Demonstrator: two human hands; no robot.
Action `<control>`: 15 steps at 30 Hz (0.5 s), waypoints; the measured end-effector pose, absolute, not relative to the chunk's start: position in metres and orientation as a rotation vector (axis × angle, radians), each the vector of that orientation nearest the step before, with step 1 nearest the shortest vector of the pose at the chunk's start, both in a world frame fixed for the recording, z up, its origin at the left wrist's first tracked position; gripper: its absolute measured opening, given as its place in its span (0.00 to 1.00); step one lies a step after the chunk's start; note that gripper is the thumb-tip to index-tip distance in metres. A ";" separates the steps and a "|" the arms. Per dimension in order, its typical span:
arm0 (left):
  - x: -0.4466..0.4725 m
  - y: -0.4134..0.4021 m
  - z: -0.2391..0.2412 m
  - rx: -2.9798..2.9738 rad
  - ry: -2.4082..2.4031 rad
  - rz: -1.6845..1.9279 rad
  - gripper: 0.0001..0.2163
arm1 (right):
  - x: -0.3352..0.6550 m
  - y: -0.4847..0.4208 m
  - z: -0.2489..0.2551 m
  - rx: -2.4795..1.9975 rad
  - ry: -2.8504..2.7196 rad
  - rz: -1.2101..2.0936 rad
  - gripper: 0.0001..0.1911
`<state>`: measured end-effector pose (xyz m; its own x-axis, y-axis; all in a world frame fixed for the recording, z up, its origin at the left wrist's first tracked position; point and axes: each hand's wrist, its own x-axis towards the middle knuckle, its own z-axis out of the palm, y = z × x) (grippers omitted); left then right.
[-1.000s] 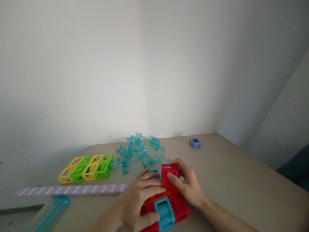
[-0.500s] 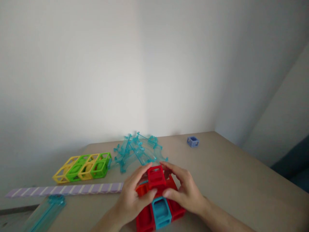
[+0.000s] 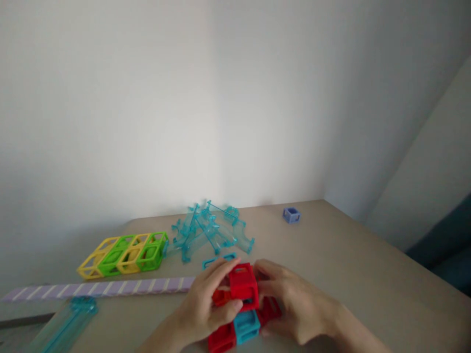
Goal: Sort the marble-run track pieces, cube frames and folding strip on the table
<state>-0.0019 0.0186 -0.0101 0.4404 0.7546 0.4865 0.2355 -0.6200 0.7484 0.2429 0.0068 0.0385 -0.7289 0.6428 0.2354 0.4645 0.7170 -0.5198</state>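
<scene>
A red open-frame cube [image 3: 243, 284] stands on top of a cluster of joined cube blocks in front of me. My left hand [image 3: 206, 299] curls around its left side, thumb low on the front and fingers at the back. The lower cluster shows a light-blue cube [image 3: 246, 327] at the front, flanked by a red cube [image 3: 222, 338] on the left and another red block [image 3: 270, 310] on the right. My right hand [image 3: 294, 301] is closed on that right-hand block, its fingers partly hiding it. Behind my left fingers, a blue frame edge [image 3: 220, 260] shows.
Yellow and green cube frames [image 3: 125, 257] sit joined at the left. Clear teal track pieces [image 3: 209, 228] are heaped at the back, and a teal piece [image 3: 69, 323] lies front left. A purple striped strip [image 3: 99, 288] crosses the left side. One small blue-violet cube [image 3: 291, 214] stands back right.
My right hand has left the top red cube and moved down to the cluster's right side. The cluster has turned and tilted slightly, showing the blue frame behind. My left hand stays around the top cube.
</scene>
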 end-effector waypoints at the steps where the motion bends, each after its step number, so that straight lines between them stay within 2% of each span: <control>1: -0.003 0.019 -0.011 2.177 0.850 1.101 0.28 | 0.242 0.008 0.039 -0.836 -2.516 0.608 0.09; 4: -0.004 0.021 -0.013 2.193 0.882 1.076 0.27 | 0.243 0.010 0.041 -0.811 -2.503 0.617 0.08; 11: 0.006 0.023 -0.006 1.654 0.765 1.234 0.20 | 0.245 0.007 0.043 -0.968 -2.485 0.580 0.15; 15: 0.005 0.027 -0.001 1.194 0.669 1.271 0.16 | 0.247 0.010 0.037 -1.007 -2.467 0.482 0.10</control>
